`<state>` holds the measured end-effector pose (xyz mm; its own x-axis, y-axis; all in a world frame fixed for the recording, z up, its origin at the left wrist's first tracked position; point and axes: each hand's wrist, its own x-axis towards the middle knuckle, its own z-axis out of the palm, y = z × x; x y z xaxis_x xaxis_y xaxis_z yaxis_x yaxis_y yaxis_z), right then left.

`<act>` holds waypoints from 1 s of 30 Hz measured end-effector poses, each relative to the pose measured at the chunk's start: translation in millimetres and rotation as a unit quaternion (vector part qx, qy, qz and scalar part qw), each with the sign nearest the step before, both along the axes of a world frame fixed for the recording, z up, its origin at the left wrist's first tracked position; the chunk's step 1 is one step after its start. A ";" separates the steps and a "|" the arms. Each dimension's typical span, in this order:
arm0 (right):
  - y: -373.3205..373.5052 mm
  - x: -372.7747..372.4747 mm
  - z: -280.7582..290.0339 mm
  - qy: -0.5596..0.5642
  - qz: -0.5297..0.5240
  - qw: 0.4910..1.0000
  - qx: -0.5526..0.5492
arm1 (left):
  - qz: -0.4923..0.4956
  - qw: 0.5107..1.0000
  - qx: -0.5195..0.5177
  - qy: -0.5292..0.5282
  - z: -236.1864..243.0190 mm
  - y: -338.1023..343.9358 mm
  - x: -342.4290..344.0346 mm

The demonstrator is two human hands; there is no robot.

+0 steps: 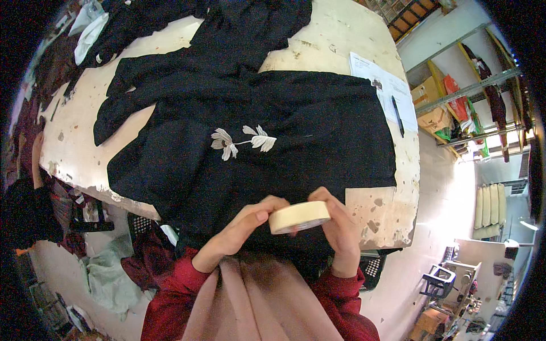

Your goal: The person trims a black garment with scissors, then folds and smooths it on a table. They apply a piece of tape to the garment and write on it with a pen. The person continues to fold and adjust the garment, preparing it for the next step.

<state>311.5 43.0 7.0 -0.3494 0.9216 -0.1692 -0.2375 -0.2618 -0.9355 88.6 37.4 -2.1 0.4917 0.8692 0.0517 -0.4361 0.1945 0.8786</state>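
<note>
Between my two hands is a roll of cream masking tape (300, 217), held near the table's front edge. My left hand (242, 224) has its fingers curled at the roll's left side. On the other side my right hand (340, 227) grips the roll, fingers bent over the far rim. Under and beyond them a black garment (318, 136) lies spread on the table. Two pale flower-shaped pieces joined by a thin stem, a flower decoration (259, 139), show at the garment's middle.
The worn cream table (378, 213) has chipped edges. A printed sheet (369, 71) and a black pen (397, 116) lie at its right. More black cloth (244, 28) covers the far side. Dark baskets stand below the front edge. Shelving (472, 96) holds boxes and bags at right.
</note>
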 end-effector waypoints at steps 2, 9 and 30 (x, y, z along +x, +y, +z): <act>8.4 -7.1 -3.7 -0.064 0.006 0.997 0.032 | -0.067 0.997 -0.033 -0.028 -3.3 -7.7 -1.3; 3.9 -37.9 31.1 -0.288 -0.108 0.931 0.198 | 0.021 0.961 0.083 0.265 11.9 -15.2 -11.7; -14.3 -53.1 28.2 -0.313 -0.123 0.906 0.256 | 0.095 0.781 0.376 0.489 7.8 -10.2 -14.3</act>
<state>258.3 28.7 35.2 -0.1057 0.9724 0.2082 0.3903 0.2331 -0.8907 74.4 27.1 5.7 0.4817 0.8357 0.2639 0.5569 -0.5244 0.6441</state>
